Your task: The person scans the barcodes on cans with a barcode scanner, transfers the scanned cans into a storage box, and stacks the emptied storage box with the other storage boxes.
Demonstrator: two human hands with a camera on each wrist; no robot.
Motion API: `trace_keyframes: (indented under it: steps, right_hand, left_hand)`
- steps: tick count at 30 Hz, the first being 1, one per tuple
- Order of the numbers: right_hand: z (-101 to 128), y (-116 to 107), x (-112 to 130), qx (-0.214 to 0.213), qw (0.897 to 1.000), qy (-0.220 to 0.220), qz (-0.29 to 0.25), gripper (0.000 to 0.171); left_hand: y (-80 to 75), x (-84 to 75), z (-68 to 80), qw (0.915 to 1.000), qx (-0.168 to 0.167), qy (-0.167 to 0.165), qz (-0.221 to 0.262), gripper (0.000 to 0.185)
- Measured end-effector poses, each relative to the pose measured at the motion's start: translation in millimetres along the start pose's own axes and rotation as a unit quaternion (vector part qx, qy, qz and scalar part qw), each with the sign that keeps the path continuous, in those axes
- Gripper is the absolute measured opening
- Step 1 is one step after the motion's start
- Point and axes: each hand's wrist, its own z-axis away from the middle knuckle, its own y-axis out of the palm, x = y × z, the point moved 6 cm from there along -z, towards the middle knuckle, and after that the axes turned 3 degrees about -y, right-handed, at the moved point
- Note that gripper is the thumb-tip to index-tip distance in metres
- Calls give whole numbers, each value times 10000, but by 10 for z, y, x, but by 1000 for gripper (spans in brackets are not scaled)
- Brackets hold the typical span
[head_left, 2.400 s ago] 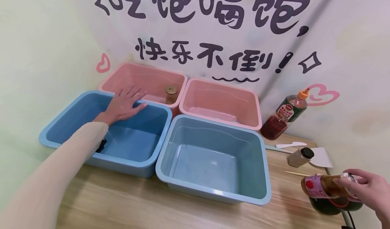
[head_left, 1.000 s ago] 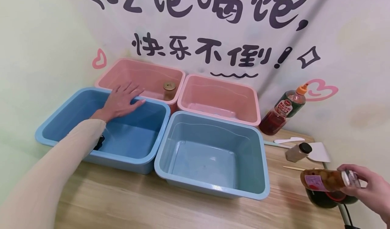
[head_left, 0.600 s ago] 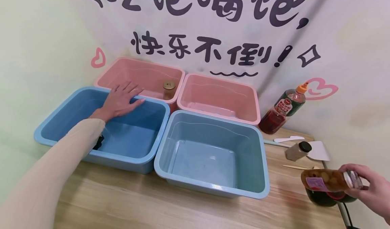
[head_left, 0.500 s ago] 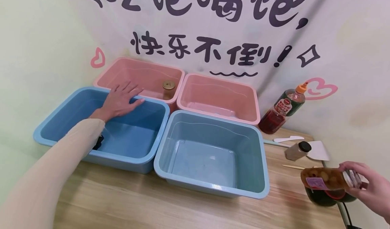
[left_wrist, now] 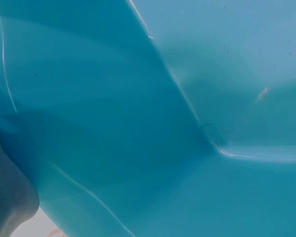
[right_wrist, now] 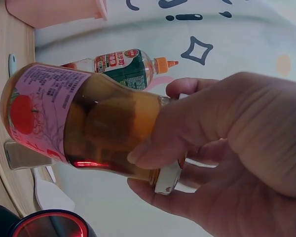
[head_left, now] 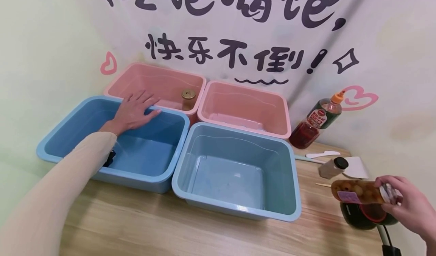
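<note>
My right hand (head_left: 408,203) grips a glass jar of fruit (head_left: 357,191) round its neck and lid, at the right of the head view. The jar lies on its side in the air, its base pointing left, overlapping a black device (head_left: 354,215) with a red ring. In the right wrist view, the jar's pink label (right_wrist: 44,108) shows a red fruit, and round pieces sit in amber liquid. My left hand (head_left: 136,110) rests, fingers spread and straight, over the back rim of the left blue bin (head_left: 150,178), next to the pink bin (head_left: 153,69) behind it.
A gold-lidded can (head_left: 188,94) stands in the left pink bin. A second pink bin (head_left: 245,85) and a lighter blue bin (head_left: 238,210) adjoin. At right are a sauce bottle (head_left: 318,119), a black-capped shaker (head_left: 332,168), a white spatula (head_left: 357,167) and a white knife (head_left: 321,154).
The jar in my right hand has turned about its length, bringing the label lower, and has lifted slightly, showing more of the black device. My left hand stays on the rim.
</note>
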Motion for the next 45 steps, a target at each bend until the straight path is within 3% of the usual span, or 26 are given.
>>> trace_keyframes:
  steps: [7,14,22,25,28,35,38,45]
  right_hand:
    - [9,10,2,48,9999,-125,-22,52]
    - [9,14,15,186,9990,4,402,45]
    - [17,-27,33,-79,9994,30,322,33]
    - [18,-38,8,124,9988,370,295,30]
    - [6,-57,-30,387,9941,970,284,39]
    - [56,-53,-125,642,9678,2430,-145,59]
    - [62,-64,-155,580,9604,2724,-60,63]
    - [67,-70,-168,366,9550,2941,-116,67]
  left_hand:
    - [-15,8,-2,9999,77,-75,-37,64]
    - [-3,-23,-30,9999,94,-42,-61,64]
    - [26,-9,-24,10000,58,-39,-42,64]
    - [42,6,-34,10000,18,2,-35,63]
    - [30,2,-36,10000,9,-9,5,63]
    - [15,3,-48,10000,-18,4,-13,65]
    - [23,14,-49,10000,-20,11,-14,65]
    - [16,6,-41,10000,-40,34,0,64]
